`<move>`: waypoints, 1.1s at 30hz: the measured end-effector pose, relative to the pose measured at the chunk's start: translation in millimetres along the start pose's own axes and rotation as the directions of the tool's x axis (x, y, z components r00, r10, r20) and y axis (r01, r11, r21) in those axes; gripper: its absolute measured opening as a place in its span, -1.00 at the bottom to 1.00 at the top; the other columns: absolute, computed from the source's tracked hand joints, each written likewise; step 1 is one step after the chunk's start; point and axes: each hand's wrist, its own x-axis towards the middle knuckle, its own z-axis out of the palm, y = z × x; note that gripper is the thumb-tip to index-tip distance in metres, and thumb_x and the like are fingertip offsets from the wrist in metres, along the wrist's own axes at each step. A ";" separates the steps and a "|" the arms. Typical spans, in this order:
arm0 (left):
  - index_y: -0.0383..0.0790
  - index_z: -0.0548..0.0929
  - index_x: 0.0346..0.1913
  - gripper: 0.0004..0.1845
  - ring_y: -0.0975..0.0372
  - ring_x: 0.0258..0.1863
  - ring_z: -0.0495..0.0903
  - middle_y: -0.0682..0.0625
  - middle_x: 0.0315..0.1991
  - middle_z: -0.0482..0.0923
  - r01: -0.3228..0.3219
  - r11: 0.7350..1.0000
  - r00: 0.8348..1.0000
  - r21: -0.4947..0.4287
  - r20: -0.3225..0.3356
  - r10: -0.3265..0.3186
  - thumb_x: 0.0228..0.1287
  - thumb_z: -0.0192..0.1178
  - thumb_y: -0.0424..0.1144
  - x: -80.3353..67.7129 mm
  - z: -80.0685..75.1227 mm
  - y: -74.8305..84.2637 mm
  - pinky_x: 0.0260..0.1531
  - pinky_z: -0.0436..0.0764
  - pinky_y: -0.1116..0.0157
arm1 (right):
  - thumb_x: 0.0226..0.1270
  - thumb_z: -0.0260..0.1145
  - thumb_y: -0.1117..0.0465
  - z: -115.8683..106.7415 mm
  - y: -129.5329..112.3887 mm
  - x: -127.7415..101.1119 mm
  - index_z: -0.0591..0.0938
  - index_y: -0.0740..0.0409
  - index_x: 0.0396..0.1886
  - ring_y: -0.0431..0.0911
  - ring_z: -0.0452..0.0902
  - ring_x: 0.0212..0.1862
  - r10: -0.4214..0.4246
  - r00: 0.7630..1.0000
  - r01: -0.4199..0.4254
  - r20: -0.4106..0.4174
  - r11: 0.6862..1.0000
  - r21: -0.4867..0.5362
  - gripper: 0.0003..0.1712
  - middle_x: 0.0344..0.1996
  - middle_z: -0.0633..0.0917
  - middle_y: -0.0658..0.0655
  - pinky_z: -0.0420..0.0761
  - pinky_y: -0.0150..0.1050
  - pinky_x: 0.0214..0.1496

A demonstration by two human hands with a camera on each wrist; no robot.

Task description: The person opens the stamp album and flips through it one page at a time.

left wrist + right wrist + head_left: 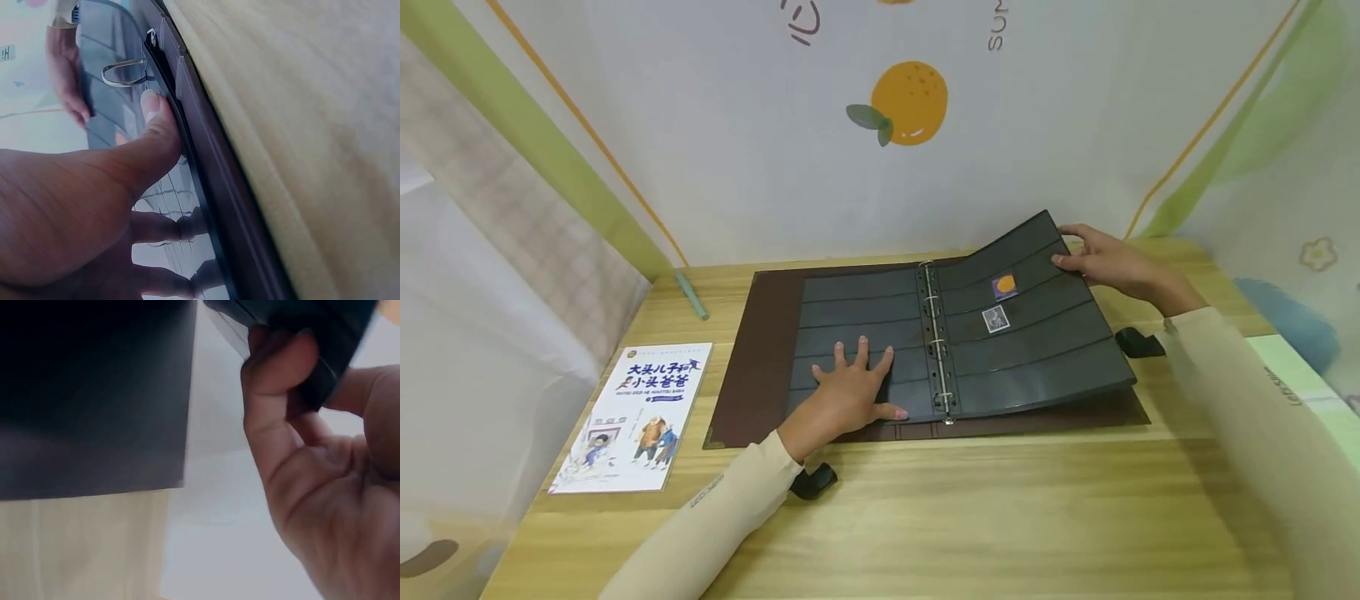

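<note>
Left hand [850, 393] flat with spread fingers on the left page of the open album [865, 333] on the worktop [1000, 517]; right hand [1108, 262] pinching the raised black page [1030, 333] at its far corner. Probably light, bendy, smooth plastic; best taken by the outer edge, away from the stamps [1000, 302].

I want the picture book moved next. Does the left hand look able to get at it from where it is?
Probably yes. The left hand lies flat on the album's left page, holding nothing, and the picture book lies uncovered on the table to its left, with nothing between them.
</note>
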 end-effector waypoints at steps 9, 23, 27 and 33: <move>0.09 -0.02 0.65 0.06 -0.38 0.57 -0.16 -0.27 0.65 -0.21 0.028 0.999 1.000 0.019 0.012 -0.029 0.21 0.22 0.36 1.8 -4.9 -1.9 0.28 0.16 -0.51 | 0.64 -0.09 -0.13 -10.1 -27.9 2.9 -0.25 0.05 0.67 0.05 0.53 0.29 -0.019 0.999 0.019 -0.029 1.000 -0.010 -0.14 0.42 0.39 0.45 0.43 0.17 0.37; 0.10 -0.02 0.65 0.04 -0.39 0.56 -0.15 -0.27 0.64 -0.20 0.016 0.999 1.000 0.036 0.021 -0.017 0.22 0.19 0.36 1.0 -4.7 2.4 0.28 0.18 -0.50 | 0.66 -0.09 -0.01 -3.1 -85.6 4.8 -0.10 -0.01 0.67 -0.36 0.69 -0.01 -0.105 0.992 0.119 -0.075 0.972 0.201 -0.26 0.44 0.41 0.37 0.69 -0.41 -0.01; 0.10 -0.02 0.65 0.04 -0.39 0.56 -0.14 -0.27 0.64 -0.20 0.014 0.999 1.000 0.038 0.021 -0.015 0.22 0.18 0.37 0.6 -3.9 4.7 0.28 0.18 -0.50 | 0.64 -0.05 0.04 2.2 -102.1 6.9 -0.03 0.01 0.66 -0.35 0.73 -0.12 -0.106 0.987 0.131 -0.120 0.966 0.223 -0.28 0.32 0.58 0.24 0.72 -0.37 -0.11; 0.11 -0.02 0.65 0.04 -0.39 0.56 -0.14 -0.27 0.65 -0.20 0.008 0.999 1.000 0.044 0.020 -0.009 0.22 0.18 0.38 1.6 -3.5 6.6 0.29 0.18 -0.49 | 0.61 -0.02 0.10 1.6 -120.1 10.6 0.04 0.07 0.65 -0.29 0.73 -0.33 -0.101 0.977 0.149 -0.187 0.954 0.262 -0.29 -0.25 0.77 -0.15 0.71 -0.38 -0.27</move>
